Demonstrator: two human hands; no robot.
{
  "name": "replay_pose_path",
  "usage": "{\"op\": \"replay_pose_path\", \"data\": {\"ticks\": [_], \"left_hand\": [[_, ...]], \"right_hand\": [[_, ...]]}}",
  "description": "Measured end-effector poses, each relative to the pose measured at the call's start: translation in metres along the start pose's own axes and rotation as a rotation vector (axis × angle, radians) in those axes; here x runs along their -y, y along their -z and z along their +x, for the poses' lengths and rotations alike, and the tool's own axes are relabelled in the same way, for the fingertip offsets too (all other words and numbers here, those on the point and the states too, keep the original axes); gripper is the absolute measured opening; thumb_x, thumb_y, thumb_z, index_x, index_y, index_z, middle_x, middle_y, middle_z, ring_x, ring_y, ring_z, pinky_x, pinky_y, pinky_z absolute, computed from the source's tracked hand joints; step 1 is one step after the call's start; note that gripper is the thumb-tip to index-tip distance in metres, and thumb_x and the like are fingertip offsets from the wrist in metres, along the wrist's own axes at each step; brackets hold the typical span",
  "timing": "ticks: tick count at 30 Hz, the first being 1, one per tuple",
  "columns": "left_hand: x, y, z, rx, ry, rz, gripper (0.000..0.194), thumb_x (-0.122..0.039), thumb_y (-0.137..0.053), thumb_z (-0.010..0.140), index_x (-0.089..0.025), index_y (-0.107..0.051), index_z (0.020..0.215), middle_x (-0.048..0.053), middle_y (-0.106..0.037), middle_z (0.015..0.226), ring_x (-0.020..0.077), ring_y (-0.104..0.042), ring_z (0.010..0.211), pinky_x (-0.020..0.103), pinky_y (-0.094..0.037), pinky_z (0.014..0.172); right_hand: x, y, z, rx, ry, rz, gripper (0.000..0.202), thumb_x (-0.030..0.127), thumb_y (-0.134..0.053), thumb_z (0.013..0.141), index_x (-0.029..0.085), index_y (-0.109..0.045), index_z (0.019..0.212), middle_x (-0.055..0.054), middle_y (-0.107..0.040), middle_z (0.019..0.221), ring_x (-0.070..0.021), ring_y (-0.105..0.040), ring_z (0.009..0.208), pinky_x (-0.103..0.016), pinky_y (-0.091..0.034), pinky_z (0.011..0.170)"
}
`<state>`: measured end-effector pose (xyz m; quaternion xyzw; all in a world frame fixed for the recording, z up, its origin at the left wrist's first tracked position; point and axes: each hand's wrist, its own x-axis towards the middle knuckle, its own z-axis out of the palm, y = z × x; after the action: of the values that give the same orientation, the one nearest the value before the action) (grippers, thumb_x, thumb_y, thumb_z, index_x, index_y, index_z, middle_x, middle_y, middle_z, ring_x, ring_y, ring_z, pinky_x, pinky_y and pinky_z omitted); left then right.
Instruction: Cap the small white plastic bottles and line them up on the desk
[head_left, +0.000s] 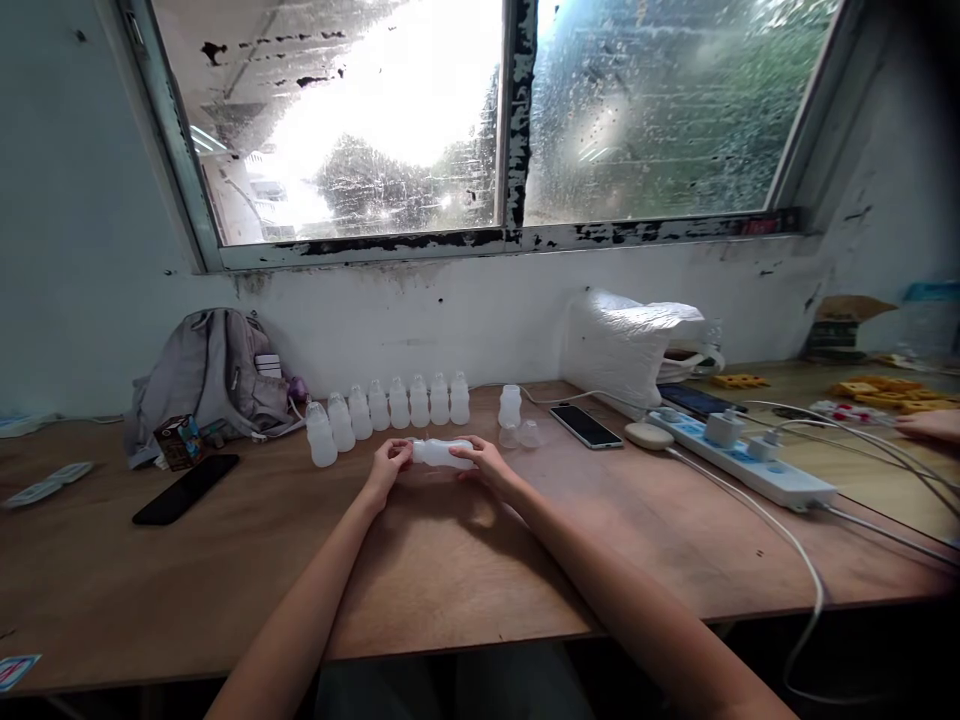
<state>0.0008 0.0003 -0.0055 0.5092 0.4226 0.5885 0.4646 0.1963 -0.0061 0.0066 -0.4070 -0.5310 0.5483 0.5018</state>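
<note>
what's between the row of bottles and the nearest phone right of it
The head view shows a lone bottle, two clear caps and some thin cable there.

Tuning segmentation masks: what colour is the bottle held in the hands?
The bottle is translucent, milky white; best seen in the head view.

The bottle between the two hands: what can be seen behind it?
Behind the held bottle, upright bottles stand before the wall. The bottle, left hand and right hand cover a patch of tabletop; anything lying there cannot be seen.
</note>
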Motion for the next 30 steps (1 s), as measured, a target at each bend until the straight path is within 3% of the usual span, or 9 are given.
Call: {"op": "replay_pose_path", "data": {"ticks": [4, 8, 12, 16, 20, 23, 26, 28, 30], "left_hand": [[-0.009, -0.004, -0.005, 0.044, -0.120, -0.007, 0.028, -0.034, -0.068, 0.059, -0.016, -0.060, 0.080, 0.003, -0.061, 0.080, 0.0129, -0.056, 0.074, 0.022, -0.043, 0.067], [-0.016, -0.009, -0.010, 0.101, -0.274, 0.057, 0.024, -0.030, -0.067, 0.061, -0.016, -0.061, 0.080, 0.004, -0.061, 0.081, 0.0142, -0.057, 0.074, 0.024, -0.044, 0.069], [-0.020, -0.012, -0.014, 0.162, -0.261, 0.070, 0.029, -0.032, -0.066, 0.064, -0.018, -0.060, 0.089, 0.005, -0.060, 0.091, 0.0165, -0.056, 0.084, 0.024, -0.044, 0.072], [-0.020, -0.011, -0.014, 0.098, 0.056, -0.036, 0.045, -0.045, -0.062, 0.065, -0.021, -0.053, 0.101, 0.008, -0.054, 0.103, 0.0197, -0.056, 0.087, 0.027, -0.045, 0.065], [-0.020, -0.015, -0.016, 0.130, 0.305, -0.279, 0.046, -0.053, -0.056, 0.067, -0.019, -0.051, 0.098, 0.009, -0.056, 0.096, 0.0197, -0.057, 0.083, 0.030, -0.047, 0.066], [-0.023, -0.023, -0.022, 0.087, 0.288, -0.464, 0.038, -0.049, -0.058, 0.068, -0.019, -0.052, 0.090, 0.005, -0.059, 0.086, 0.0159, -0.058, 0.077, 0.026, -0.047, 0.065], [-0.027, -0.030, -0.027, -0.071, 0.209, -0.628, 0.028, -0.042, -0.061, 0.068, -0.018, -0.051, 0.079, 0.002, -0.060, 0.076, 0.0130, -0.059, 0.068, 0.024, -0.047, 0.062], [-0.028, -0.030, -0.027, -0.187, 0.183, -0.670, 0.026, -0.039, -0.063, 0.067, -0.018, -0.050, 0.075, 0.001, -0.060, 0.069, 0.0127, -0.059, 0.064, 0.024, -0.047, 0.061], [-0.027, -0.028, -0.024, -0.281, 0.165, -0.623, 0.027, -0.037, -0.065, 0.064, -0.017, -0.049, 0.074, -0.001, -0.058, 0.064, 0.0124, -0.058, 0.059, 0.024, -0.046, 0.059]], "right_hand": [[0.002, 0.001, 0.000, -0.003, -0.055, 0.080, 0.034, 0.035, -0.063, 0.064, 0.016, -0.057, 0.091, -0.006, -0.059, 0.084, -0.0134, -0.056, 0.066, -0.020, -0.049, 0.044], [0.000, 0.003, 0.004, -0.035, -0.190, 0.046, 0.041, 0.047, -0.055, 0.068, 0.011, -0.054, 0.089, -0.004, -0.057, 0.062, -0.0081, -0.047, 0.039, -0.019, -0.041, 0.032], [-0.003, 0.002, 0.005, -0.093, -0.244, 0.027, 0.045, 0.053, -0.049, 0.070, 0.011, -0.052, 0.086, -0.002, -0.053, 0.056, -0.0078, -0.043, 0.034, -0.020, -0.038, 0.028], [-0.001, -0.001, 0.004, -0.096, -0.120, 0.078, 0.038, 0.047, -0.054, 0.069, 0.015, -0.051, 0.091, -0.002, -0.053, 0.065, -0.0090, -0.049, 0.041, -0.021, -0.042, 0.033], [0.000, -0.004, 0.001, -0.135, 0.030, -0.030, 0.037, 0.046, -0.053, 0.070, 0.016, -0.051, 0.092, -0.005, -0.054, 0.079, -0.0108, -0.052, 0.052, -0.024, -0.047, 0.039], [-0.003, -0.009, -0.007, -0.152, 0.323, -0.285, 0.038, 0.045, -0.052, 0.071, 0.017, -0.049, 0.097, -0.005, -0.054, 0.086, -0.0136, -0.054, 0.063, -0.026, -0.049, 0.049], [-0.007, -0.021, -0.020, -0.136, 0.642, -0.576, 0.039, 0.041, -0.054, 0.071, 0.018, -0.047, 0.101, -0.007, -0.054, 0.093, -0.0169, -0.054, 0.077, -0.030, -0.048, 0.065], [-0.009, -0.031, -0.028, -0.072, 0.751, -0.687, 0.041, 0.038, -0.056, 0.070, 0.019, -0.045, 0.104, -0.009, -0.052, 0.101, -0.0187, -0.053, 0.086, -0.032, -0.045, 0.075], [-0.009, -0.041, -0.034, -0.019, 0.731, -0.730, 0.044, 0.039, -0.058, 0.069, 0.020, -0.044, 0.107, -0.009, -0.052, 0.104, -0.0192, -0.053, 0.090, -0.031, -0.043, 0.078]]}}
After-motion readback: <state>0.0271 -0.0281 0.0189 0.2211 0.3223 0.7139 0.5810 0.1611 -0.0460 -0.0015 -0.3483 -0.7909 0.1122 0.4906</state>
